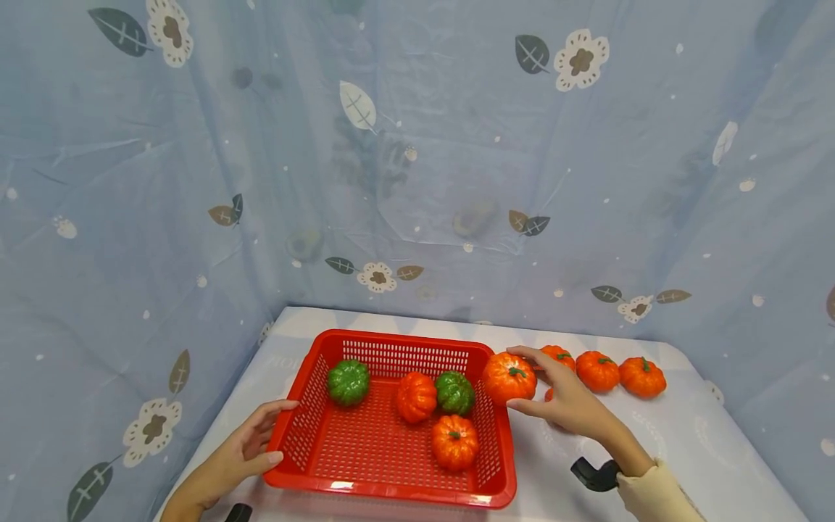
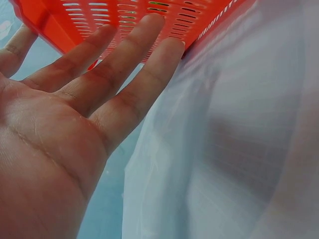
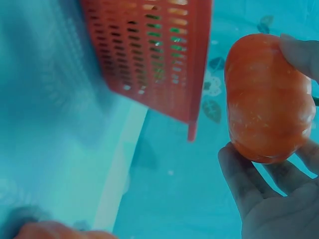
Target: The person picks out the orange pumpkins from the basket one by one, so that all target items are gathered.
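My right hand [image 1: 569,397] grips a small orange pumpkin [image 1: 505,380] between thumb and fingers, over the right rim of a red plastic basket [image 1: 355,457]. In the right wrist view, the pumpkin [image 3: 269,99] is beside the outer face of the slotted basket wall [image 3: 149,55], raised above the table. Against the basket's left side rests my left hand [image 1: 238,451]; its fingers [image 2: 134,99] are extended along the wall in the left wrist view. Inside the basket lie a green pumpkin [image 1: 349,382] at left, another green pumpkin [image 1: 455,393] at right, and two orange pumpkins [image 1: 416,397].
Right of the basket, several more orange pumpkins [image 1: 597,371] sit on the white-covered table [image 1: 626,442], one partly hidden behind my right hand. Blue patterned curtain [image 1: 417,181] hangs behind the table and along its sides.
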### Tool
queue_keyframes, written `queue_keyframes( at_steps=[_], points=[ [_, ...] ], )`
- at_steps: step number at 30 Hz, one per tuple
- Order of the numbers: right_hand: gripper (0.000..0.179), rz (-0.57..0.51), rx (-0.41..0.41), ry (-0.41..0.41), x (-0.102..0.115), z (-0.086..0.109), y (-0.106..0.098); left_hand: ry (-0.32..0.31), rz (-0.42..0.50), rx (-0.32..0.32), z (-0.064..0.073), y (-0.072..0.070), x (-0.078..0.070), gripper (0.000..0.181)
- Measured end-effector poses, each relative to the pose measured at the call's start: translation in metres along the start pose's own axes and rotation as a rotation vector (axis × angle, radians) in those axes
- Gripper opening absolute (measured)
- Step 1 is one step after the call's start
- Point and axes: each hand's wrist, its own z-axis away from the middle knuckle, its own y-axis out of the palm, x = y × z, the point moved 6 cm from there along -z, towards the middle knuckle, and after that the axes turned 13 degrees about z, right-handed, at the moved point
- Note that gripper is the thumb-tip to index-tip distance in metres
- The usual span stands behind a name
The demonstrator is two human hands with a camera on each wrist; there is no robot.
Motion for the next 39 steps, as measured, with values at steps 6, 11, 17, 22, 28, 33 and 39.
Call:
queue_keyframes(
  at_steps=[6, 11, 17, 22, 28, 33, 39],
  points=[
    [0.078, -0.004, -0.039, 0.097, -0.024, 0.021, -0.008, -0.012, 0.0, -0.026, 0.0, -0.001, 0.001, 0.07],
    [0.078, -0.01, -0.065, 0.161, -0.042, 0.036, -0.015, -0.01, -0.007, -0.038, 0.0, -0.001, 0.001, 0.07],
    [0.078, 0.051, -0.094, 0.215, -0.057, 0.056, -0.02, -0.018, -0.021, -0.048, 0.002, 0.0, 0.0, 0.071],
    [0.081, 0.051, -0.122, 0.268, -0.069, 0.071, -0.027, 0.007, -0.02, -0.025, 0.003, 0.002, -0.004, 0.07],
    [0.081, 0.013, -0.132, 0.35, -0.085, 0.085, -0.033, -0.008, -0.019, -0.035, 0.002, 0.0, -0.001, 0.071],
    [0.083, 0.005, -0.134, 0.411, -0.1, 0.092, -0.036, -0.001, -0.019, -0.028, 0.002, -0.001, -0.001, 0.071],
    [0.089, 0.014, -0.146, 0.502, -0.123, 0.104, -0.039, 0.008, -0.006, -0.005, 0.001, 0.0, -0.002, 0.069]
  ],
)
